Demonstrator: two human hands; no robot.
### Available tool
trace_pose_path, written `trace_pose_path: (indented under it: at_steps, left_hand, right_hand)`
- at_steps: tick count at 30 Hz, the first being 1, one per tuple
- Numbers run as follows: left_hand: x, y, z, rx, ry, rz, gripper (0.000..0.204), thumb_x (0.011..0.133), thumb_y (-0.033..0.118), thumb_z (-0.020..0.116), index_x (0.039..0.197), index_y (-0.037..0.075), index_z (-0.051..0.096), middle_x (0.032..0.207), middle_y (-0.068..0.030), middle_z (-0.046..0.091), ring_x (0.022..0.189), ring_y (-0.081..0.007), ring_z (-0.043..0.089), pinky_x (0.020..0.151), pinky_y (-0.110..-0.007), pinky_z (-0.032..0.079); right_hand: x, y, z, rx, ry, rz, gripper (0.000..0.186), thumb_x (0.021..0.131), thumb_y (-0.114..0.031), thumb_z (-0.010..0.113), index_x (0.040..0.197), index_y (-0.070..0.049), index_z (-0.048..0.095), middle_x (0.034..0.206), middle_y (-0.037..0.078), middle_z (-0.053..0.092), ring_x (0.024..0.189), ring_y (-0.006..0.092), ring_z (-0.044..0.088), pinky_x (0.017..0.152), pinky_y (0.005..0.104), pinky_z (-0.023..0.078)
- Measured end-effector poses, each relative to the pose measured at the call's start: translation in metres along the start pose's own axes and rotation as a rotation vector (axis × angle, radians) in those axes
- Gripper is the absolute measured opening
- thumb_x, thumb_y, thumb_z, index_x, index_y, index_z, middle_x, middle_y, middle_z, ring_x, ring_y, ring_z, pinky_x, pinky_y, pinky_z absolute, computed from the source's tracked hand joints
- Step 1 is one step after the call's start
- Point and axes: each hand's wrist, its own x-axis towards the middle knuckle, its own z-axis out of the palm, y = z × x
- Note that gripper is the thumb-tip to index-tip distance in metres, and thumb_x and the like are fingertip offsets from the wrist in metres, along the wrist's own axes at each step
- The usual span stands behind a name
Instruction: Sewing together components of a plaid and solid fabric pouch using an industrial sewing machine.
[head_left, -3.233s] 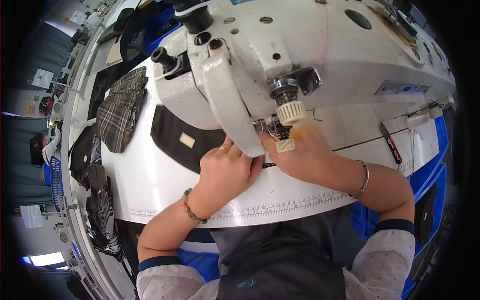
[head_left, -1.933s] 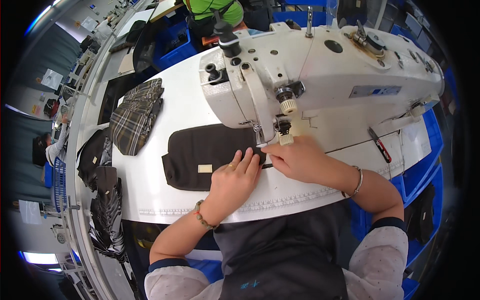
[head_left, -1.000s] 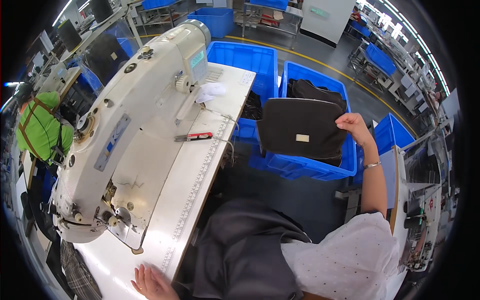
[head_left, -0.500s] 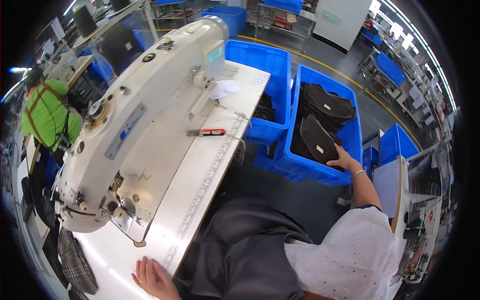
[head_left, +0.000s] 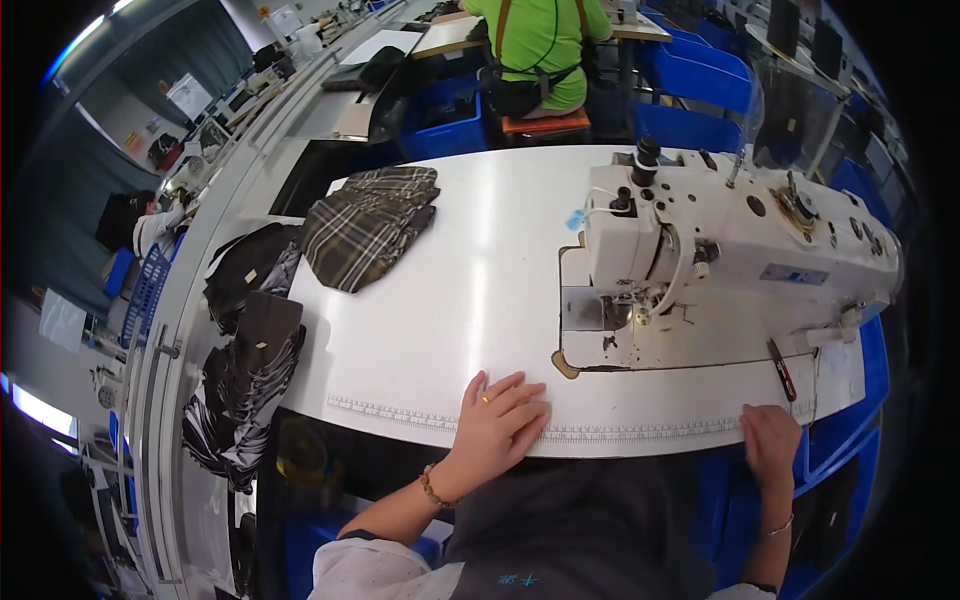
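Note:
My left hand (head_left: 500, 425) rests near the front edge of the white sewing table (head_left: 440, 330), over a printed ruler strip, fingers apart and holding nothing. My right hand (head_left: 770, 435) is at the same edge farther right, empty, its fingers loosely bent. Behind and between the hands stands a white sewing machine (head_left: 740, 240), with bare metal under the needle. A red-handled cutter (head_left: 780, 368) lies on its bed, just beyond my right hand. At the back left of the table lies folded plaid fabric (head_left: 365, 228).
Dark fabric pieces with small pale labels (head_left: 245, 340) hang along the left rail (head_left: 180, 330). Blue bins (head_left: 840, 420) are below the table's right side. A co-worker in green (head_left: 540, 60) sits beyond the table, beside another blue bin (head_left: 440, 125).
The view has swung back from the bins to the table. My right hand left the dark piece in the bin and now rests at the table edge; no piece lies under the needle.

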Motion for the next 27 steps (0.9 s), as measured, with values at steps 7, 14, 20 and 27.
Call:
trace_pose_path:
  at_steps: [7, 14, 20, 27]
  left_hand:
    - [0.04, -0.101, -0.06, 0.259, 0.182, -0.23, 0.041, 0.083, 0.018, 0.076, 0.12, 0.004, 0.065, 0.131, -0.0139, 0.062, 0.122, -0.0325, 0.057, 0.103, -0.045, 0.043]
    - [0.065, -0.215, -0.083, 0.617, 0.117, -0.634, 0.08, 0.09, 0.058, 0.063, 0.143, 0.0, 0.048, 0.147, -0.0217, 0.051, 0.138, -0.0393, 0.045, 0.109, -0.049, 0.039]
    - [0.101, -0.152, -0.062, 0.636, -0.086, -0.625, 0.054, 0.095, 0.053, 0.058, 0.119, 0.005, 0.067, 0.102, -0.0182, 0.072, 0.083, -0.0349, 0.071, 0.071, -0.044, 0.055]
    - [0.106, -0.188, -0.057, 0.496, 0.288, -0.351, 0.039, 0.083, 0.044, 0.077, 0.107, 0.014, 0.074, 0.094, -0.0069, 0.072, 0.094, -0.0272, 0.068, 0.076, -0.038, 0.055]
  right_hand:
    - [0.141, -0.077, 0.101, 0.308, -0.102, -0.75, 0.013, 0.082, -0.016, 0.075, 0.092, -0.011, 0.067, 0.068, -0.002, 0.055, 0.055, 0.0124, 0.056, 0.046, 0.0279, 0.042]
    - [0.155, -0.091, 0.134, 0.468, -0.019, -0.877, 0.011, 0.084, -0.016, 0.072, 0.092, -0.011, 0.067, 0.067, -0.003, 0.053, 0.055, 0.0116, 0.056, 0.045, 0.0263, 0.042]
    - [0.153, -0.087, 0.136, 0.498, -0.04, -0.855, 0.013, 0.081, -0.016, 0.075, 0.09, -0.01, 0.068, 0.067, -0.003, 0.056, 0.054, 0.0118, 0.057, 0.043, 0.0271, 0.042]
    - [0.158, -0.085, 0.131, 0.466, -0.05, -0.829, 0.011, 0.084, -0.017, 0.073, 0.09, -0.01, 0.067, 0.067, -0.003, 0.055, 0.055, 0.0119, 0.058, 0.047, 0.0264, 0.045]
